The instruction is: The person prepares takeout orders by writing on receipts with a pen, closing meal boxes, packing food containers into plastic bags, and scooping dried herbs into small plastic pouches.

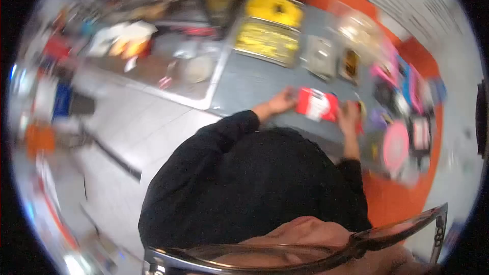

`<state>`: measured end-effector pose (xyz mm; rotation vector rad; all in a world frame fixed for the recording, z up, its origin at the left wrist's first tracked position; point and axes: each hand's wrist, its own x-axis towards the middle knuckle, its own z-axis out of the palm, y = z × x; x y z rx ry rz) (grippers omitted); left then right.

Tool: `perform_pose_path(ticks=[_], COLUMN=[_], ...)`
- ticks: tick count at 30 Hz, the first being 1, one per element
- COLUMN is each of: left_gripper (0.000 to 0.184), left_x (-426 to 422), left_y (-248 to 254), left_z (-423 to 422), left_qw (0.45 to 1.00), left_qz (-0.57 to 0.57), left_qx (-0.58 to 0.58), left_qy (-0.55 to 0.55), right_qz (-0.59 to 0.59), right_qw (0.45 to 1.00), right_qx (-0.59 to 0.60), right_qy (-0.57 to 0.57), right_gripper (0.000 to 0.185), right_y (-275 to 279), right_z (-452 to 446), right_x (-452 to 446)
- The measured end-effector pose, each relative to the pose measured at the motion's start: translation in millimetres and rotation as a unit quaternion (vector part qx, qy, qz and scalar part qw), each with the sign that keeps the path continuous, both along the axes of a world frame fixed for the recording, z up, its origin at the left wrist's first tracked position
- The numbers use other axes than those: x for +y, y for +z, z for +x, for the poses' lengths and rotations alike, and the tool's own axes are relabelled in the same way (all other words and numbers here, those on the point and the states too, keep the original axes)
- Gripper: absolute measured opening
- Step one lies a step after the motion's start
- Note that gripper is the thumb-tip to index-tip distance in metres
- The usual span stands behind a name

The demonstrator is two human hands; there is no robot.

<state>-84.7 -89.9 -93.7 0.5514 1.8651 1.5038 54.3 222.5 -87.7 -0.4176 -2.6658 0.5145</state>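
Observation:
A red packet with a white patch (317, 105) is held in front of my body, above the grey table (244, 84). My left hand (282, 101) pinches its left end, and at its right end my right hand (349, 116) is closed on it. Motion blur smears the fingers and the print on the packet. Just beyond the packet sit a clear container with pale contents (320, 57) and a smaller one with dark brown contents (350, 64).
Two trays with yellow contents (267, 40) stand at the table's far side. To the right are a clear plastic bag (359, 29), a pink round item (396, 145) and several blurred small things. A white-edged counter (196, 103) with assorted items adjoins on the left.

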Motion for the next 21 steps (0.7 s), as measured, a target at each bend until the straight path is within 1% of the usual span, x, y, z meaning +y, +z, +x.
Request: perform_pose_path(ticks=[1, 2, 3, 4, 6, 7, 8, 9, 10, 11, 12, 13, 15, 16, 18, 19, 20, 21], left_gripper=[0.066, 0.061, 0.056, 0.056, 0.046, 0.043, 0.041, 0.036, 0.034, 0.035, 0.035, 0.036, 0.038, 0.040, 0.046, 0.046, 0.047, 0.049], left_x=[-19, -50, -77, -112, -188, -228, -266, -301, -342, -385, -421, -449, -509, -540, -607, -632, -653, -670], left_y=[-13, -2, 11, 9, -1, -8, -2, 4, -9, -33, -37, -26, -11, -9, -29, -33, -34, -31], left_z=[2, 3, 5, 4, 8, 10, 13, 17, 14, 6, -5, -16, -63, -93, -162, -191, -223, -253], left_qw=[0.995, 0.997, 0.999, 0.997, 0.991, 0.978, 0.961, 0.934, 0.917, 0.891, 0.868, 0.847, 0.813, 0.801, 0.786, 0.754, 0.721, 0.702], left_qz=[-0.014, -0.027, -0.034, -0.047, 0.005, -0.005, -0.012, -0.116, -0.099, -0.172, -0.199, -0.233, -0.298, -0.330, -0.295, -0.299, -0.300, -0.314], left_qx=[0.095, 0.064, 0.030, 0.038, -0.033, -0.048, -0.063, 0.009, 0.017, 0.069, 0.072, 0.090, 0.102, 0.093, 0.105, 0.124, 0.145, 0.105], left_qy=[0.014, 0.017, 0.013, 0.049, 0.130, 0.203, 0.270, 0.337, 0.387, 0.414, 0.450, 0.468, 0.490, 0.491, 0.533, 0.571, 0.607, 0.631], right_qz=[-0.041, 0.037, 0.048, 0.026, 0.071, 0.062, 0.057, 0.053, 0.050, 0.036, 0.023, 0.023, -0.027, -0.062, -0.112, -0.126, -0.169, -0.213], right_qw=[0.999, 0.999, 0.995, 0.992, 0.986, 0.986, 0.986, 0.986, 0.986, 0.988, 0.986, 0.984, 0.969, 0.961, 0.940, 0.929, 0.916, 0.900], right_qx=[-0.024, 0.007, 0.082, 0.123, 0.147, 0.154, 0.155, 0.155, 0.161, 0.149, 0.138, 0.147, 0.084, 0.074, 0.057, 0.045, 0.015, -0.017], right_qy=[0.006, 0.004, 0.022, 0.023, -0.025, -0.013, -0.017, -0.024, -0.021, 0.035, 0.092, 0.097, 0.231, 0.259, 0.316, 0.345, 0.364, 0.381], right_gripper=[0.050, 0.047, 0.046, 0.043, 0.035, 0.035, 0.031, 0.028, 0.028, 0.025, 0.022, 0.022, 0.019, 0.017, 0.012, 0.010, 0.008, 0.007], right_y=[-12, 44, 71, 70, 61, 56, 53, 51, 49, 46, 44, 43, 45, 46, 48, 49, 53, 55], right_z=[4, 9, 12, 14, 25, 24, 23, 17, 6, -6, -22, -41, -86, -105, -158, -183, -209, -236], right_x=[12, -19, -39, -44, -57, -67, -81, -97, -114, -133, -155, -181, -247, -284, -369, -409, -453, -497])
